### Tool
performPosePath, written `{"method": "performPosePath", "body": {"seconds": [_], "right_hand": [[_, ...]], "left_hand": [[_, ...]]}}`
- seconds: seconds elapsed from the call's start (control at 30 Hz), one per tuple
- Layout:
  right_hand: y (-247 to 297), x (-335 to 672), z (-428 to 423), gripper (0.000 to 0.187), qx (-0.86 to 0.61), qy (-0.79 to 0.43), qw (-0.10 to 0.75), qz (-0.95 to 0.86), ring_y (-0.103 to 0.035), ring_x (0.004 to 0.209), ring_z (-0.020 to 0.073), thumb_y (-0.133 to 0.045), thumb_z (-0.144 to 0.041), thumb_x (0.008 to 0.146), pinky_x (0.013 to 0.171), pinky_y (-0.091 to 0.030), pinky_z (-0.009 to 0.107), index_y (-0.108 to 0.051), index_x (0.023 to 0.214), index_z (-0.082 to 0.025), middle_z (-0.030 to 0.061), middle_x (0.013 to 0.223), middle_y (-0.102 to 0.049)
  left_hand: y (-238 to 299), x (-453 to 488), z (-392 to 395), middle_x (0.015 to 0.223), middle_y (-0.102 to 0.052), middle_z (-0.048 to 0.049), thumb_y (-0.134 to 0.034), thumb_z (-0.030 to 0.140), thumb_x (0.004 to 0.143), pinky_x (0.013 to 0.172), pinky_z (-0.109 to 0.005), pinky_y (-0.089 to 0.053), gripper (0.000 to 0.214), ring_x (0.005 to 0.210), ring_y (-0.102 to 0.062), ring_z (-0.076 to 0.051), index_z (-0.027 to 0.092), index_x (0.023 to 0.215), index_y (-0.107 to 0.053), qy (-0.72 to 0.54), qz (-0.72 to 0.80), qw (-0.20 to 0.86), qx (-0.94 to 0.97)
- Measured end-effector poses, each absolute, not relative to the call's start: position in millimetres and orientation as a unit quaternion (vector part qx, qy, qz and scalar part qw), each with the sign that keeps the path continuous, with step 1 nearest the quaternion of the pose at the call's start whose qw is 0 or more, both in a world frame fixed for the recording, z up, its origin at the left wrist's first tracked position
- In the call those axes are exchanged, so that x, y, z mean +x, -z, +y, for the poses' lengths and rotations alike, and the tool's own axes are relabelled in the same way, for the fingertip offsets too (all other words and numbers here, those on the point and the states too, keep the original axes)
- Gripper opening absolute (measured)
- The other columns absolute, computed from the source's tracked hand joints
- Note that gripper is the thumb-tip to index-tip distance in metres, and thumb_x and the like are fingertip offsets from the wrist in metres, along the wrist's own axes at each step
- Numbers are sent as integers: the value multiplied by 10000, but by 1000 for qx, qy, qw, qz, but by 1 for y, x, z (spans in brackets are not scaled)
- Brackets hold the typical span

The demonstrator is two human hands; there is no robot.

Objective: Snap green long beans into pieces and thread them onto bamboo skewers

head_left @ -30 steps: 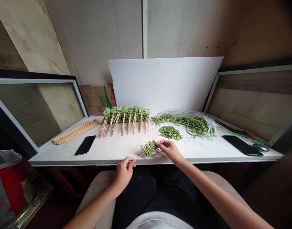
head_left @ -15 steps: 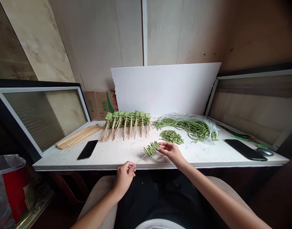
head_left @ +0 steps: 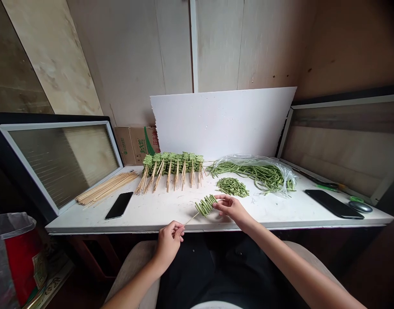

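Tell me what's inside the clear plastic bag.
The clear plastic bag holds long green beans, ends trailing out leftward; crumpled plastic hides the right end.

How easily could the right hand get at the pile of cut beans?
Quite easily, it seems: the right hand sits just before the cut beans, with only tabletop between them. It would likely first leave the skewered beans.
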State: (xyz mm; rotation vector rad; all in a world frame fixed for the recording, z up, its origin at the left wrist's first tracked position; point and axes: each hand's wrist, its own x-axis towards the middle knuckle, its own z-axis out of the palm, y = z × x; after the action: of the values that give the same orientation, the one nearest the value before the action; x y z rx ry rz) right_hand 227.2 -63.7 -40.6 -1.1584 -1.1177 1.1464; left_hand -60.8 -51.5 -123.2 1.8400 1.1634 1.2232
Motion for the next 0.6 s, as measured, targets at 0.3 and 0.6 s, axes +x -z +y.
{"method": "performPosePath", "body": {"seconds": [0.3,0.6], "right_hand": [[42,222,-65,634,-503,-484,552,-455,-590,508,119,-996,-414,556,513,-519,268,-667,1059,-213,-71,662,-624],[43,228,-62,717,-513,-441,556,-484,-593,560,142,-1016,-419,469,573,-505,293,-703,1072,-190,-63,658,-608]], "left_hand": [[120,-60,-53,689,-714,-35,-579,360,950,554,-261,-532,239,532,-680,-168,186,819,-679,-466,443,304,703],[120,-57,-55,708,-725,-49,-565,345,956,568,-269,-537,241,550,-681,-175,192,826,-699,-462,439,293,712]]}}
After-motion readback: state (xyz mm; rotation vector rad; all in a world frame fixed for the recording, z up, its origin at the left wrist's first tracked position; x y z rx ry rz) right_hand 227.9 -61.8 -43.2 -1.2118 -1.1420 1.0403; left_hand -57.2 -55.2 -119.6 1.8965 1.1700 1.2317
